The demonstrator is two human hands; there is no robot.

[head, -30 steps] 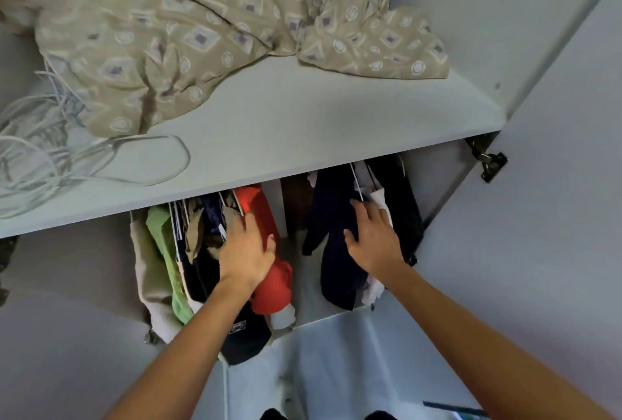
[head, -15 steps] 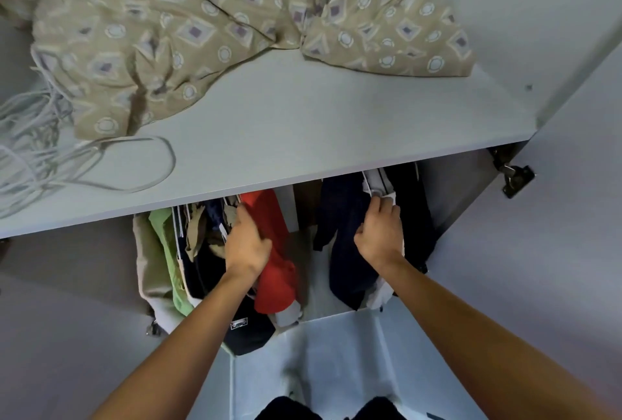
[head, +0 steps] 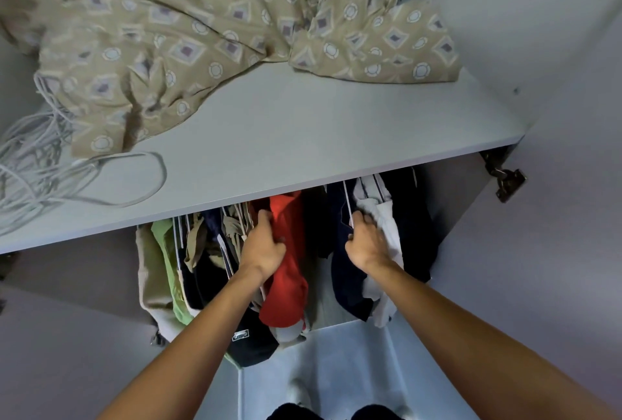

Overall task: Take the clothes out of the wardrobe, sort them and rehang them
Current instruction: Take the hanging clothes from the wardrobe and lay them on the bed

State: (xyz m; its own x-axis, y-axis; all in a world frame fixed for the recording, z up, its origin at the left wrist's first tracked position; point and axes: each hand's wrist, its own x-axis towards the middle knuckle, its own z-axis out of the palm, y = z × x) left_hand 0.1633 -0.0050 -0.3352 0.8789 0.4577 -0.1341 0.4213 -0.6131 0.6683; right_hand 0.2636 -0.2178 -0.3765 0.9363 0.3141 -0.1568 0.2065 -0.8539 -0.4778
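A: Head view: where are the hands?

B: Both reach under the wardrobe shelf; the left hand has its fingers curled into the red garment; the right hand is clenched around a white hanger beside the navy garment.

A: And the other clothes?

B: They hang below the shelf: a green garment at the left, a white garment touching the right hand; a patterned beige cloth and white cords lie on top of the shelf.

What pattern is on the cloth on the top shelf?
Beige cloth with diamonds and circles; head view.
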